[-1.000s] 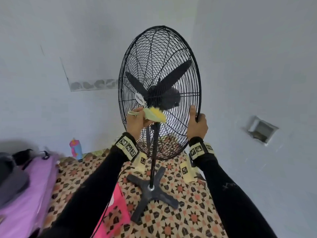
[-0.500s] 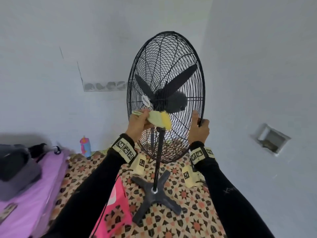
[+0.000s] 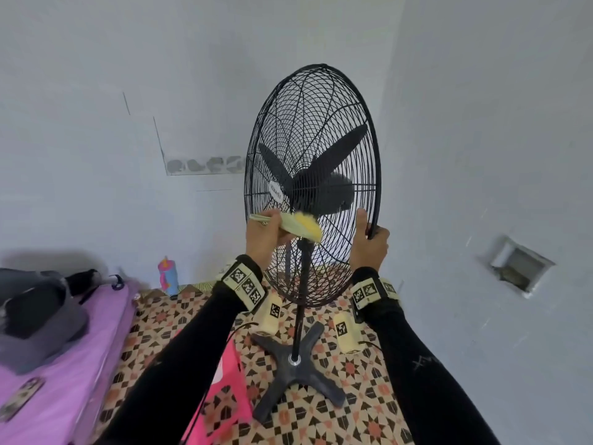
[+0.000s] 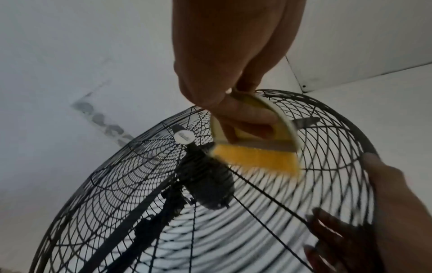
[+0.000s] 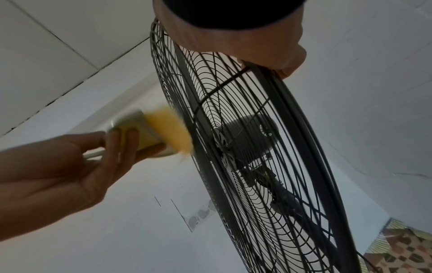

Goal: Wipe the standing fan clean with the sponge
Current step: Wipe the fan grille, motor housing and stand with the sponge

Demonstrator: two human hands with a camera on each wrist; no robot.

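Tipping looked the main risk: right hand (image 3: pixel 369 244) clenched the tall black wire-caged standing fan's (image 3: pixel 313 184) rim, left hand (image 3: pixel 264 236) pressing the held yellow sponge (image 3: pixel 303 228) against its near grille.

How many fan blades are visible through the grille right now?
2. One blade points up-left from the hub; the other blade points up-right. A third may hang low behind the motor, the sponge and the pole: cannot tell.

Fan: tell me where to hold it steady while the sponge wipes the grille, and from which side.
Grip the fan by its outer rim, lower right, from the side, as the right hand does. The thick ring fits curled fingers; grille wires are thin. The left hand's sponge wipes unobstructed.
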